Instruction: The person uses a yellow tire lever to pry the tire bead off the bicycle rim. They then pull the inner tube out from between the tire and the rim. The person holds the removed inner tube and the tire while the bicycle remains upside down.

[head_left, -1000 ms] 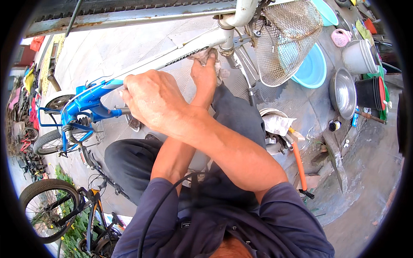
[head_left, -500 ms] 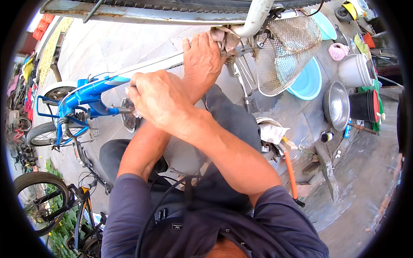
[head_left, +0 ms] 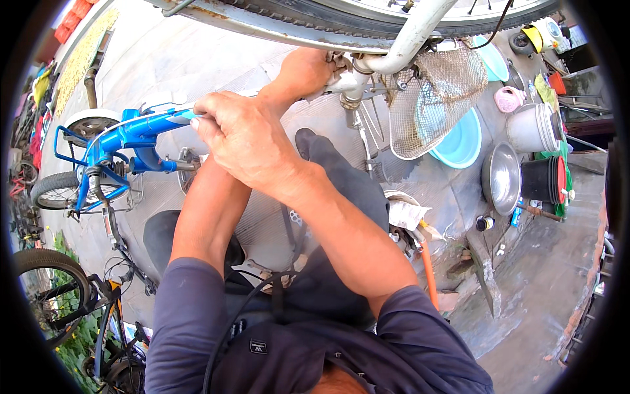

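My forearms cross, the left passing under the right. My left hand (head_left: 303,71) is closed on a bunched cloth (head_left: 339,62), pressed against the frame beside the white head tube (head_left: 354,82) of an upturned bicycle; its fingertips are partly hidden. My right hand (head_left: 246,134) is wrapped round the blue and white frame tube (head_left: 177,119), thumb on the near side. The blue rear part of the frame (head_left: 118,148) extends to the left. Above, the bicycle's front wheel (head_left: 315,23) and grey-white fork (head_left: 417,36) cross the top.
Right of the frame are a wire basket (head_left: 436,98), a light-blue basin (head_left: 462,141), a steel bowl (head_left: 502,177), and a black bucket (head_left: 541,178). A container of tools (head_left: 403,210) stands by my knee. Another bicycle (head_left: 56,295) is at the lower left.
My left hand has turned and closed more tightly, and the cloth shows less, baring the head tube. My right hand stays on the frame tube. The view has shifted slightly.
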Available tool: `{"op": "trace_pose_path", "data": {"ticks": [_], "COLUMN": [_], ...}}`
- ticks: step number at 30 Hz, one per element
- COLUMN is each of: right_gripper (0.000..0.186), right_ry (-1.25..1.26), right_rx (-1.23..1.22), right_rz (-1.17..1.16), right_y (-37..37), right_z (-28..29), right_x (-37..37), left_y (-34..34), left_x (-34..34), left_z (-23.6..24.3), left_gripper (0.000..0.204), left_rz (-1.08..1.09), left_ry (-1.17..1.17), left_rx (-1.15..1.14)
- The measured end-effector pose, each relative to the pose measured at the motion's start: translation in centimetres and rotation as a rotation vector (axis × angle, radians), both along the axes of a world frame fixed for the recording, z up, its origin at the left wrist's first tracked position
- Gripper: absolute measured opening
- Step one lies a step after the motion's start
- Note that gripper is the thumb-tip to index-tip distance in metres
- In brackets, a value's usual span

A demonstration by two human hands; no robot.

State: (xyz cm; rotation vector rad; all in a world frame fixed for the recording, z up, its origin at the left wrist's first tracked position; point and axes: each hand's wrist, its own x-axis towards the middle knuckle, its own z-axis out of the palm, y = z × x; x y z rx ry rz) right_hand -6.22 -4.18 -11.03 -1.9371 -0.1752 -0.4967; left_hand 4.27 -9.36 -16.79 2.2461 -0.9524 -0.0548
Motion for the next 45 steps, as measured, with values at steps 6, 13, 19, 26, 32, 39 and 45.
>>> {"op": "trace_pose_path", "data": {"ticks": [6, 13, 19, 26, 32, 39, 45], "right_gripper": [0.022, 0.018, 0.018, 0.016, 0.017, 0.018, 0.019], "right_ry": [0.137, 0.065, 0.089, 0.14, 0.122, 0.145, 0.21], "right_rx": [0.061, 0.057, 0.172, 0.099, 0.076, 0.071, 0.066], "right_rz": [-0.104, -0.135, -0.167, -0.063, -0.07, -0.048, -0.039], "right_y": [-1.3, -2.0, -1.4, -0.4, 0.1, 0.5, 0.2], "right_z": [-0.5, -0.9, 0.7, 1.1, 0.8, 1.0, 0.3], "right_x": [-0.2, -0.4, -1.4, -1.1, -0.8, -1.0, -0.3], "left_y": [0.7, 1.5, -1.5, -0.4, -0.1, -2.1, -1.3], "left_x": [-3.0, -1.7, -6.4, -7.2, -5.9, -5.3, -5.7], "left_z": [-0.3, -2.4, 0.4, -0.7, 0.4, -0.2, 0.7], "left_gripper": [0.05, 0.036, 0.047, 0.054, 0.043, 0.034, 0.028], "left_rz": [0.081, 0.018, -0.061, -0.219, -0.154, 0.08, 0.217], "left_ry": [-0.207, 0.265, 0.343, 0.366, 0.419, 0.213, 0.057], "left_rx": [-0.302, -0.443, -0.89, -0.812, -0.815, -0.751, -0.635]}}
